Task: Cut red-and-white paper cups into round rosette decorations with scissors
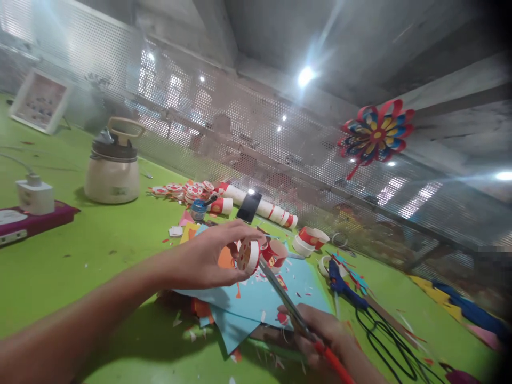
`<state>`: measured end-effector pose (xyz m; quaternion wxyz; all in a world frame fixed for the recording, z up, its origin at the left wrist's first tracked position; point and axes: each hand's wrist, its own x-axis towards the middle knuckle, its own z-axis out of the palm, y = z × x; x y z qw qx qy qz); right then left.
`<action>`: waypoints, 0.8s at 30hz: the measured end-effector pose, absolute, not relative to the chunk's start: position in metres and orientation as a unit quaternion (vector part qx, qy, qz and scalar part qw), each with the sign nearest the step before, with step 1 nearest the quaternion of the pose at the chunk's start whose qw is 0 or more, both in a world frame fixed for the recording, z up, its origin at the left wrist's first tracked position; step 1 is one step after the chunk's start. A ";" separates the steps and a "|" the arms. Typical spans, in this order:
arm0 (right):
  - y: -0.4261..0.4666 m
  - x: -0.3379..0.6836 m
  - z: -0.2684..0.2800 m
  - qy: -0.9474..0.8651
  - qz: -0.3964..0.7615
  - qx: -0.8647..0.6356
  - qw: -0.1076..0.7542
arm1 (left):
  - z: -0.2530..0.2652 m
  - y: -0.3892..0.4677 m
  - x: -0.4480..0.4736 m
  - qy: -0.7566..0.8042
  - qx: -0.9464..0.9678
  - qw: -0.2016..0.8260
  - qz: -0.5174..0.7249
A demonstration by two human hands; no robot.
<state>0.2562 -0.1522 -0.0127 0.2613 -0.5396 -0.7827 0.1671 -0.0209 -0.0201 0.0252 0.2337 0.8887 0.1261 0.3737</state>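
My left hand [208, 255] pinches the cut-off bottom of a paper cup [249, 256], a round white piece with red patterns and a low rim, between thumb and fingers. My right hand [320, 332] grips a pair of scissors [283, 294] with red handles. The blade tips reach the rim of the cup piece on its right side; whether they touch it I cannot tell. Under both hands lie sheets of light blue paper [240, 333] strewn with small red and white scraps. Just behind the scissors stands a cut red paper cup [276, 252].
A blue hot glue gun [347, 288] with a looped black cord lies at right. Beyond are a phone [249, 207], a row of stacked paper cups [276, 213], several cup bottoms [194, 192] and a blue jar [198, 209]. A beige lantern [112, 176] and purple power strip [44, 221] are left.
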 end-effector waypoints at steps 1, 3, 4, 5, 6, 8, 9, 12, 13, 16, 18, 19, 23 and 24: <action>-0.152 0.254 -0.014 -0.785 0.151 -0.542 0.259 | 0.025 -0.021 -0.019 0.127 0.890 0.222 0.377; -0.150 0.253 -0.018 -0.788 0.111 -0.553 0.248 | 0.024 -0.024 -0.016 0.127 0.888 0.208 0.390; -0.149 0.253 -0.021 -0.789 0.092 -0.557 0.244 | 0.023 -0.025 -0.014 0.125 0.885 0.205 0.398; -0.148 0.253 -0.024 -0.789 0.077 -0.559 0.244 | 0.023 -0.025 -0.012 0.123 0.882 0.203 0.406; -0.147 0.253 -0.027 -0.789 0.063 -0.559 0.247 | 0.022 -0.026 -0.011 0.122 0.880 0.200 0.413; -0.146 0.254 -0.032 -0.788 0.040 -0.556 0.264 | 0.020 -0.026 -0.009 0.122 0.878 0.192 0.420; -0.146 0.255 -0.033 -0.788 0.030 -0.552 0.270 | 0.019 -0.026 -0.008 0.123 0.878 0.187 0.423; -0.146 0.256 -0.034 -0.793 0.006 -0.541 0.280 | 0.016 -0.026 -0.006 0.131 0.877 0.176 0.427; -0.147 0.257 -0.034 -0.794 -0.003 -0.540 0.279 | 0.015 -0.025 -0.006 0.133 0.877 0.174 0.428; -0.149 0.257 -0.031 -0.794 -0.025 -0.544 0.270 | 0.013 -0.024 -0.004 0.139 0.875 0.171 0.431; -0.151 0.257 -0.029 -0.795 -0.033 -0.547 0.262 | 0.012 -0.024 -0.004 0.145 0.873 0.170 0.434; -0.152 0.257 -0.028 -0.795 -0.034 -0.547 0.258 | 0.011 -0.024 -0.003 0.149 0.872 0.169 0.435; -0.155 0.255 -0.026 -0.789 -0.054 -0.551 0.266 | 0.011 -0.025 -0.003 0.151 0.871 0.162 0.438; -0.155 0.255 -0.026 -0.790 -0.058 -0.548 0.269 | 0.011 -0.026 -0.003 0.151 0.871 0.160 0.439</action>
